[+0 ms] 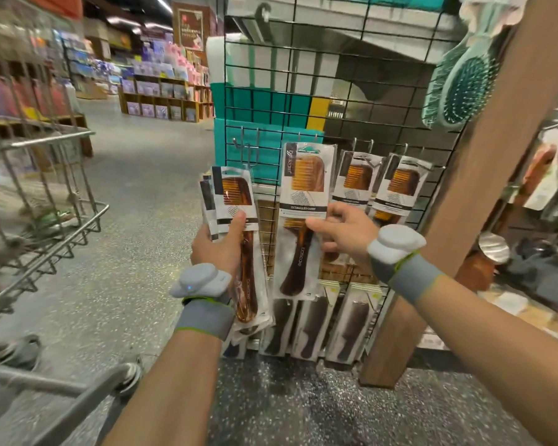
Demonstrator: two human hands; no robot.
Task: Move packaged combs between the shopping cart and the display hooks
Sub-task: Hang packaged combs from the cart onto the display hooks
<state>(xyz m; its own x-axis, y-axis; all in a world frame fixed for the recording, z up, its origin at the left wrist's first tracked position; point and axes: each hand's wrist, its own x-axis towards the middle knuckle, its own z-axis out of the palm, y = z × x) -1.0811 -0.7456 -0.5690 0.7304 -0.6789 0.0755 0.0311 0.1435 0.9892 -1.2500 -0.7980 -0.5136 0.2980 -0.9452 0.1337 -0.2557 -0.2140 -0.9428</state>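
While the left hand (218,249) grips stacked combs (236,194), the right hand (342,233) pinches one comb (303,188) upright, handle down.

Single packaged comb (301,201) in right hand (343,231), comb stack (236,196) in left hand (218,249)

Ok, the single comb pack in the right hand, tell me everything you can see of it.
The comb pack is a clear plastic sleeve with a white printed card, holding an amber-brown wide-tooth comb with a darker handle. It stands upright, teeth end up, in front of the wire grid, its top at the hook row. The right hand pinches its right edge at mid-height, thumb in front. Whether its hang hole is on a hook cannot be told.
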